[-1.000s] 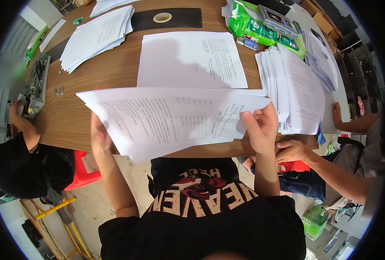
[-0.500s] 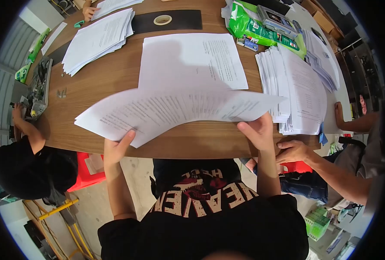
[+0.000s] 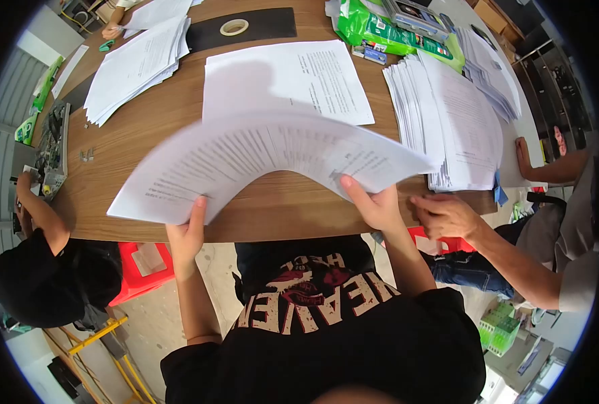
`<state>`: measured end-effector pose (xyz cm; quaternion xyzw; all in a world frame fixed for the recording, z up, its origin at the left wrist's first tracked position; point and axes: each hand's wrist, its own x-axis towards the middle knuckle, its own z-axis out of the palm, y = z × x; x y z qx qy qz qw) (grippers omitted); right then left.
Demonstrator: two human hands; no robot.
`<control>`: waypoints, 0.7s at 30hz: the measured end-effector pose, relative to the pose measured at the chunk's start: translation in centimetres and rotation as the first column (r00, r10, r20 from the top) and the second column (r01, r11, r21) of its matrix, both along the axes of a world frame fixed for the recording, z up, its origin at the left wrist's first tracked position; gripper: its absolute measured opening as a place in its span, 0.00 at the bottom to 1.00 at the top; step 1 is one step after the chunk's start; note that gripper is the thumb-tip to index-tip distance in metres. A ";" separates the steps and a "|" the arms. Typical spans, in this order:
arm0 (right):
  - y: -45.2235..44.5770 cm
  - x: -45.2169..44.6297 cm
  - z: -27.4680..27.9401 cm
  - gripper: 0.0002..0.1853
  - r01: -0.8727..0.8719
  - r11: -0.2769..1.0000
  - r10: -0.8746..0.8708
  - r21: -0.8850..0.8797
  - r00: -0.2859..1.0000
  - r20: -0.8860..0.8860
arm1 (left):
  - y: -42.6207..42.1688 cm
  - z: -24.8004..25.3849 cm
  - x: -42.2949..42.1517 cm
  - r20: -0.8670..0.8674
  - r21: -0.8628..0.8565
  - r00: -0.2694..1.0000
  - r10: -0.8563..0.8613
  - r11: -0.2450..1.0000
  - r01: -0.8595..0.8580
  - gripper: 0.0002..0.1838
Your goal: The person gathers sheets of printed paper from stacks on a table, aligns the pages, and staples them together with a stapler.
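Between my two hands a stack of printed sheets (image 3: 265, 148) is bent into an arch above the near edge of the table. My left hand (image 3: 187, 232) grips its lower left corner, thumb on the near face and fingers hidden behind. My right hand (image 3: 377, 202) pinches the lower right side the same way. Beyond the arch, a flat stack of printed paper (image 3: 286, 77) lies on the wooden table (image 3: 144, 145), its near edge partly covered by the held sheets.
Piles of paper stand at right (image 3: 457, 121) and upper left (image 3: 138, 67). A tape roll (image 3: 234, 27) rests on a dark strip. A green package (image 3: 380, 30) lies at the back right. A co-worker's hand (image 3: 447, 217) is close to my right hand; other people sit at left and far left.
The held sheets have been bent into a stronger arch, and my right hand has moved inward and tilted. The co-worker's hand at right has shifted slightly, its fingers now curled.
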<state>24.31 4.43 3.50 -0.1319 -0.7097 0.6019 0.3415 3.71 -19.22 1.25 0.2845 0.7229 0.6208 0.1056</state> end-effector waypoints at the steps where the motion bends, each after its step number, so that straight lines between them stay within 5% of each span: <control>1: -0.2 0.0 0.5 0.15 0.040 0.999 -0.039 0.016 0.999 -0.016 | -0.2 0.6 0.2 -0.029 -0.017 0.999 0.018 1.000 -0.019 0.14; 9: 0.3 -0.5 -1.3 0.12 0.038 0.999 -0.038 -0.001 0.996 0.081 | -0.3 -2.9 -1.2 0.059 -0.048 0.998 -0.009 0.999 0.012 0.14; 15: 0.2 0.1 0.3 0.11 0.104 0.992 -0.116 0.070 0.975 0.188 | -0.6 -0.7 -0.9 -0.150 -0.074 0.987 0.060 0.995 -0.072 0.15; 18: 0.9 0.7 1.6 0.13 -0.092 0.996 0.092 -0.009 0.963 0.252 | -2.6 0.1 -3.0 0.127 -0.069 0.988 -0.084 0.993 0.093 0.17; 21: 1.0 0.8 2.7 0.15 -0.235 0.964 0.256 -0.128 0.948 0.189 | -3.2 0.6 -3.8 0.199 -0.127 0.974 -0.112 0.982 0.139 0.19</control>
